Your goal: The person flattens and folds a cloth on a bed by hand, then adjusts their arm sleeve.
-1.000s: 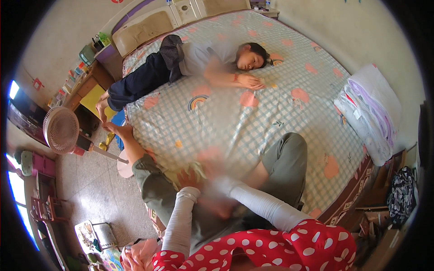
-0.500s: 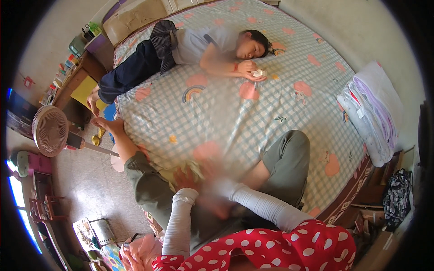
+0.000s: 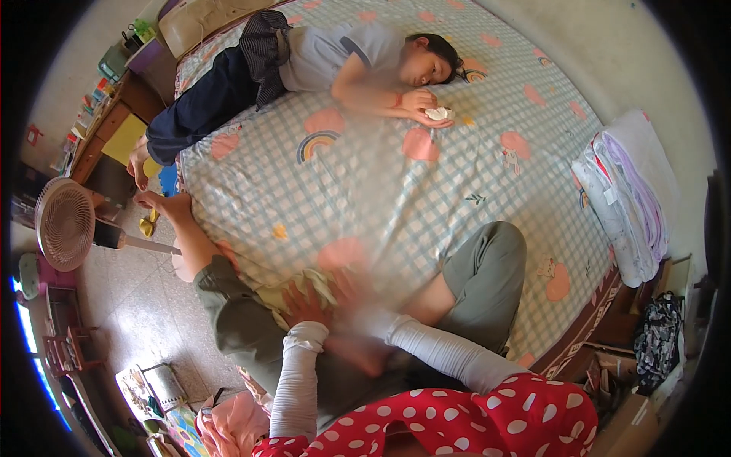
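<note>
Pale yellow-green cloth (image 3: 268, 294) lies crumpled on the bed between my legs. My left hand (image 3: 306, 306) rests on the cloth with its fingers spread. Beside it, my right hand (image 3: 346, 293) is at the cloth's right side, but a hazy smear across the picture hides most of its fingers. White sleeves cover both my forearms below the red polka-dot garment. My grey-green trouser legs (image 3: 483, 270) are bent on either side of the cloth.
Another person (image 3: 327, 68) lies across the far side of the checked bed sheet (image 3: 365, 206), holding something small and white. Folded bedding (image 3: 628, 198) stands at the right by the wall. A fan (image 3: 67, 223) stands beside the bed's left edge, above the tiled floor (image 3: 126, 305).
The whole view has shifted slightly, with the fan and desk further left. My left hand's fingers have slid a little left over the cloth and look more spread.
</note>
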{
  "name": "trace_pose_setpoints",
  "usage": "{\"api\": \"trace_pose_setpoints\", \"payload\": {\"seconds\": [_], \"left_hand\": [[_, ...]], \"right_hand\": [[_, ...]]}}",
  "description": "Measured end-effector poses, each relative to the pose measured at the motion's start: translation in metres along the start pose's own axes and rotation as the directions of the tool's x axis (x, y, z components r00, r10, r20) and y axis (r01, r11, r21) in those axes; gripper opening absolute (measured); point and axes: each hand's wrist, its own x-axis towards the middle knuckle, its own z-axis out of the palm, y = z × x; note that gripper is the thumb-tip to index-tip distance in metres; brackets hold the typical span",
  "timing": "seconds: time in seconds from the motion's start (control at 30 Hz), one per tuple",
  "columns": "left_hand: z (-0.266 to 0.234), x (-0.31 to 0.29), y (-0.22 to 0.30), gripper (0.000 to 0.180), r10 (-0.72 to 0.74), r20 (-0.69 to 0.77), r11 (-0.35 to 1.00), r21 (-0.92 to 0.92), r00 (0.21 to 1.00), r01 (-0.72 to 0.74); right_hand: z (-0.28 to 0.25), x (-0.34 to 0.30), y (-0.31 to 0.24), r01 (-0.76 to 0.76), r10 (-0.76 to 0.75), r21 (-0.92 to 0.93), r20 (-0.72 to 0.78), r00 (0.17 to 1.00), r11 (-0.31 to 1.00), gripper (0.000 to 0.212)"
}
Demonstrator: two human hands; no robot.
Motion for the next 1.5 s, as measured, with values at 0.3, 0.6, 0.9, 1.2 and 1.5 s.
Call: {"api": "trace_pose_setpoints", "payload": {"seconds": [0.3, 0.6, 0.9, 1.2, 1.5], "left_hand": [[-0.003, 0.002, 0.000, 0.089, -0.026, 0.035, 0.999, -0.039, 0.999, 0.027], [0.000, 0.003, 0.000, 0.089, -0.028, 0.029, 0.999, -0.031, 0.999, 0.028], [0.012, 0.004, -0.006, 0.089, -0.004, -0.038, 0.999, -0.042, 0.999, 0.002], [0.017, 0.004, -0.008, 0.088, 0.017, -0.063, 0.999, -0.037, 0.998, -0.019], [0.015, 0.001, -0.006, 0.076, 0.015, -0.134, 0.995, -0.092, 0.991, -0.027]], "right_hand": [[0.003, 0.002, 0.001, 0.026, -0.026, 0.023, 0.004, 1.000, 0.999, 0.053], [0.011, 0.003, 0.001, 0.007, -0.010, -0.045, -0.069, 0.998, 0.999, 0.049], [0.015, 0.005, 0.001, 0.014, -0.014, -0.004, -0.090, 0.996, 1.000, 0.050], [0.003, -0.001, 0.005, 0.094, -0.095, -0.014, -0.187, 0.978, 0.995, 0.056], [0.005, 0.001, 0.004, 0.109, -0.113, -0.027, -0.188, 0.976, 0.994, 0.053]]}}
